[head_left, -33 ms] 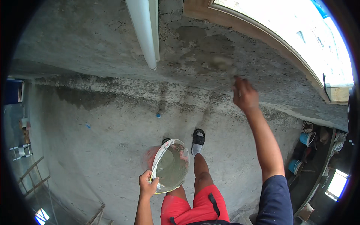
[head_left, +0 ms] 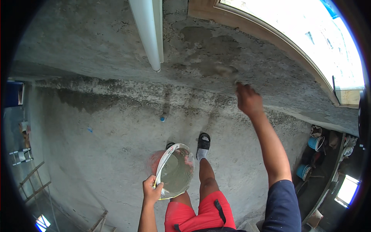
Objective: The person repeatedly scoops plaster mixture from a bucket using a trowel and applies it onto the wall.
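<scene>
My left hand (head_left: pixel 152 188) is closed on the rim of a tilted bucket (head_left: pixel 157 159), in front of my legs. Grey, wet cement slurry (head_left: pixel 177 174) lies inside it, and reddish marks show on its wall. Up and to the right, my right hand (head_left: pixel 248 99) is closed round the handle of a brush (head_left: pixel 225 71). Motion smears the brush; its pale head is at the rough grey wall (head_left: pixel 266 69), and whether it touches cannot be made out. Darker, wet-looking patches (head_left: pixel 197 35) spread over the wall above the brush.
A white pipe (head_left: pixel 147 34) runs down the wall, left of the brush. A bright, wood-framed window (head_left: pixel 266 29) is at upper right. One small blue-capped object (head_left: pixel 162 119) sits on the concrete floor (head_left: pixel 116 143). Blue buckets (head_left: pixel 303 171) stand at the right, a wooden frame (head_left: pixel 35 181) at the left.
My right hand and the brush have shifted slightly left and downward in the view. The left hand and the bucket have stayed nearly still.
</scene>
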Demonstrator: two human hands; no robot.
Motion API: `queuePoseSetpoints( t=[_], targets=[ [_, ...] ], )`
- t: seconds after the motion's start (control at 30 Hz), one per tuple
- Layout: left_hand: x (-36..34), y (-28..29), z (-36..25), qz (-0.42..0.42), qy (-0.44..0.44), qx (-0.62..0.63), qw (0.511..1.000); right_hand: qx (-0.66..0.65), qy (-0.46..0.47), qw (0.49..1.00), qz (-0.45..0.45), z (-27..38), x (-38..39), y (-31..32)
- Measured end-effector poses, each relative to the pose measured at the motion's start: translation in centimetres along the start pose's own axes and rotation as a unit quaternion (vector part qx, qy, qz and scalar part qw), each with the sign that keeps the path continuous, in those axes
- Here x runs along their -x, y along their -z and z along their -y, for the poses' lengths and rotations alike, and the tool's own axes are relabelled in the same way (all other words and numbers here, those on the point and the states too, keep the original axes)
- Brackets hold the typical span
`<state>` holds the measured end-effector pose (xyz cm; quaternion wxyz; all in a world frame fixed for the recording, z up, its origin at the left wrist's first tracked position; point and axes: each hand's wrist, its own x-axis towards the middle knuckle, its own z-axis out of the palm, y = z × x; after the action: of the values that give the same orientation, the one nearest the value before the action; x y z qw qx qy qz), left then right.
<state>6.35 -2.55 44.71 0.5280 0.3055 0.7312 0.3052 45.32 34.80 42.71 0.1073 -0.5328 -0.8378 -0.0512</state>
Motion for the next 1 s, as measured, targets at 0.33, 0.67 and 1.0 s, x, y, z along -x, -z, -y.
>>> queuePoseSetpoints(
  t=[0.33, 0.67, 1.0],
  targets=[
    [0.4, 1.1, 0.0, 0.011, 0.017, -0.019, 1.000, -0.169, 0.038, 0.959, -0.225, 5.0, -4.6, 6.5],
    [-0.3, 0.1, 1.1, 0.012, -0.006, -0.017, 1.000, 0.009, 0.008, 0.998, 0.056, 4.0, 0.2, -3.5],
    [-1.0, 0.5, -0.2, -0.009, 0.014, -0.003, 1.000, -0.100, -0.012, 0.994, -0.043, 3.8, -3.4, 2.1]
  ],
)
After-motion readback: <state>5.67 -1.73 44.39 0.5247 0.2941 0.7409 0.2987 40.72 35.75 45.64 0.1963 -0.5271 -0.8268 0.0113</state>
